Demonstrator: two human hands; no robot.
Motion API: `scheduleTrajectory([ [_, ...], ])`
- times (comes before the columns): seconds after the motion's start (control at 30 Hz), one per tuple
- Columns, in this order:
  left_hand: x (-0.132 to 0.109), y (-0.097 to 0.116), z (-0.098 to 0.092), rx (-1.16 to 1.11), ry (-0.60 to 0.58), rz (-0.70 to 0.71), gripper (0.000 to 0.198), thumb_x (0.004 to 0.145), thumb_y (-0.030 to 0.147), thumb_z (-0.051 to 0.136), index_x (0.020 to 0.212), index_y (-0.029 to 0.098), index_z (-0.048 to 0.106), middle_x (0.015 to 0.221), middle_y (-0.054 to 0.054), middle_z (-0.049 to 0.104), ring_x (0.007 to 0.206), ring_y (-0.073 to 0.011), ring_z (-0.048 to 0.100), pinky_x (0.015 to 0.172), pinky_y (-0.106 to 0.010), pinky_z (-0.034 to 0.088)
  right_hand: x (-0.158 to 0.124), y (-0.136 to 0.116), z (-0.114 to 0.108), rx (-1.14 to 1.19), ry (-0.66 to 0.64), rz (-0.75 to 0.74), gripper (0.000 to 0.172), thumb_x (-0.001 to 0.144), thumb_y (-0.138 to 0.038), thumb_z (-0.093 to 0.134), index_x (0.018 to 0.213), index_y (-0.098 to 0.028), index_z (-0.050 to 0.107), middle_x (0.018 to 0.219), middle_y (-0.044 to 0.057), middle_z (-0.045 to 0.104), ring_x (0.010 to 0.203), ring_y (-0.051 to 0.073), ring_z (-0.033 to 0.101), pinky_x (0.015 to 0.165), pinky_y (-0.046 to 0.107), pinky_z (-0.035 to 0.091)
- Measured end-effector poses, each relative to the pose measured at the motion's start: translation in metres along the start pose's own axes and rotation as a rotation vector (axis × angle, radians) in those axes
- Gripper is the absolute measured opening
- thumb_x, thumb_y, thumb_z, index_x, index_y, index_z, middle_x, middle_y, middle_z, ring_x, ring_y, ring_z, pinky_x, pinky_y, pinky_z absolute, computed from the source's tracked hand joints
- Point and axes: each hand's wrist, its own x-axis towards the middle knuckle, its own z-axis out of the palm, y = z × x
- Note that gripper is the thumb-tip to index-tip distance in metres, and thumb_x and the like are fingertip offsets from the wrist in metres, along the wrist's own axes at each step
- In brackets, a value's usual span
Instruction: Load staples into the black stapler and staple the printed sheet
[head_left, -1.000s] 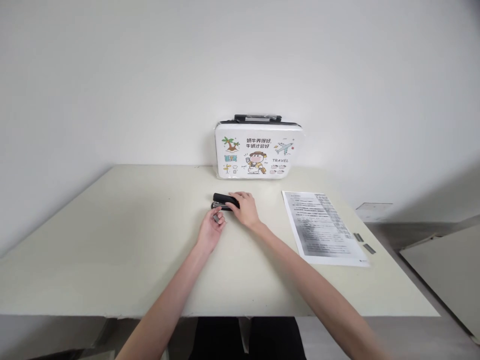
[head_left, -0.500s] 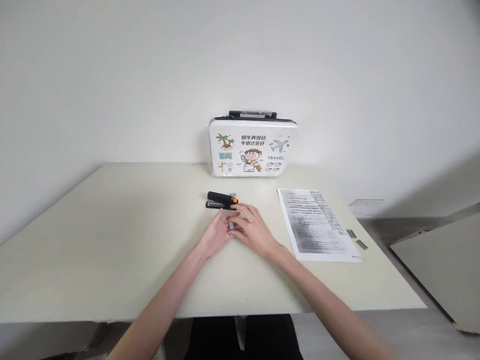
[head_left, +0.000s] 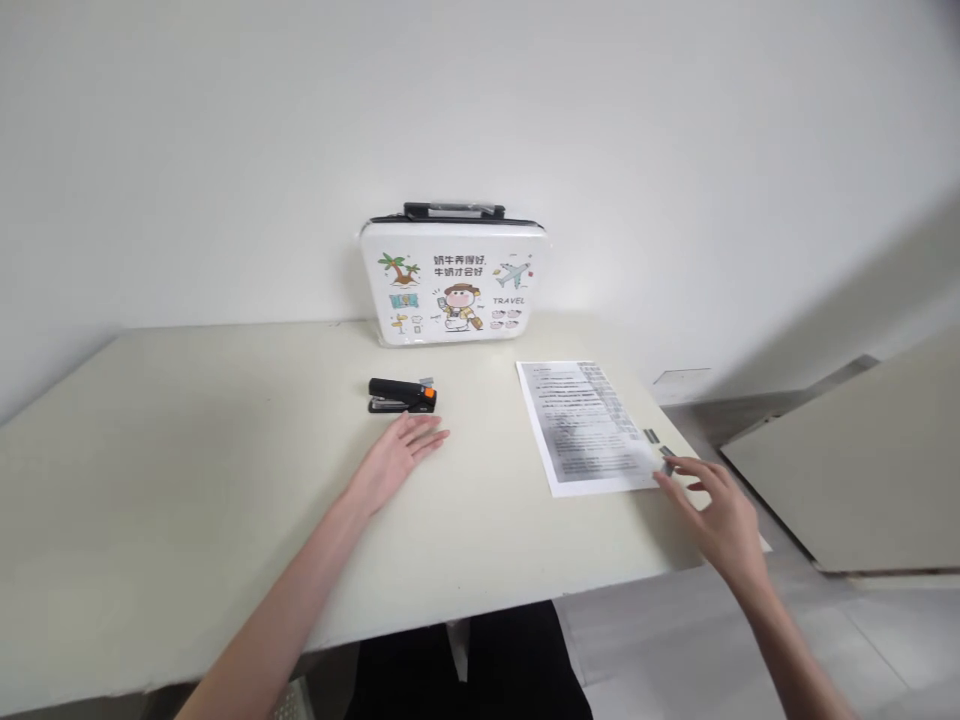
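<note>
My left hand rests over the table with its fingers spread and nothing in them, just in front of a black stapler with an orange piece at its right end. A small grey strip of staples lies partly hidden behind the stapler. Over at the right edge of the table, my right hand pinches another small grey strip between thumb and fingers. Beside it lie more grey strips, along the right side of a printed sheet of paper.
A white case with cartoon prints and a black handle stands against the wall at the back of the pale table. Beyond the table's right edge is a light-coloured panel above the floor.
My right hand has moved away from my left, out to the right past the paper, with a grey strip. My left hand has stayed near the stapler. The view has turned right.
</note>
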Motion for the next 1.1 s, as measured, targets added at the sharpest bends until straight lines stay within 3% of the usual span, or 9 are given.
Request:
scheduleTrajectory([
  [0.1,0.002,0.006,0.002,0.008,0.039,0.018,0.035,0.101,0.044,0.062,0.108,0.013,0.076,0.143,-0.019,0.066,0.129,-0.0351,0.066,0.121,-0.047,0.044,0.004,0.037,-0.003,-0.054,0.011,0.156,0.058,0.088,-0.073,0.061,0.111,-0.022,0.077,0.106,0.011,0.073,0.069,0.022,0.067,0.072,0.041,0.055],
  [0.23,0.002,0.011,0.003,0.008,0.118,0.026,0.032,0.103,0.039,0.058,0.112,0.013,0.073,0.144,-0.021,0.065,0.132,-0.0344,0.065,0.121,-0.049,0.045,0.015,0.057,0.006,-0.078,0.006,0.141,0.060,0.088,-0.072,0.059,0.110,-0.020,0.078,0.099,0.011,0.072,0.074,0.024,0.069,0.078,0.040,0.053],
  [0.5,0.004,0.018,0.001,0.026,0.194,0.073,0.021,0.101,0.028,0.056,0.111,0.014,0.069,0.138,-0.021,0.069,0.130,-0.0320,0.066,0.117,-0.049,0.048,0.034,0.070,0.017,-0.141,0.053,0.160,0.054,0.092,-0.065,0.056,0.116,-0.021,0.077,0.111,0.013,0.073,0.066,0.021,0.065,0.074,0.039,0.050],
  [0.77,0.002,0.014,0.007,0.106,0.218,0.165,0.019,0.097,0.026,0.064,0.110,0.014,0.070,0.138,-0.020,0.068,0.124,-0.0348,0.069,0.112,-0.052,0.051,0.050,0.088,0.011,-0.106,-0.045,0.146,0.051,0.094,-0.054,0.054,0.130,-0.023,0.072,0.117,0.011,0.073,0.069,0.020,0.065,0.072,0.036,0.049],
  [1.1,0.009,0.011,-0.010,0.053,0.290,0.256,0.017,0.092,0.035,0.068,0.097,0.019,0.070,0.146,-0.013,0.063,0.131,-0.0337,0.064,0.109,-0.045,0.050,0.052,0.073,0.019,-0.245,0.007,0.067,0.046,0.098,-0.037,0.047,0.137,-0.026,0.069,0.124,0.010,0.073,0.077,0.020,0.065,0.068,0.032,0.045],
])
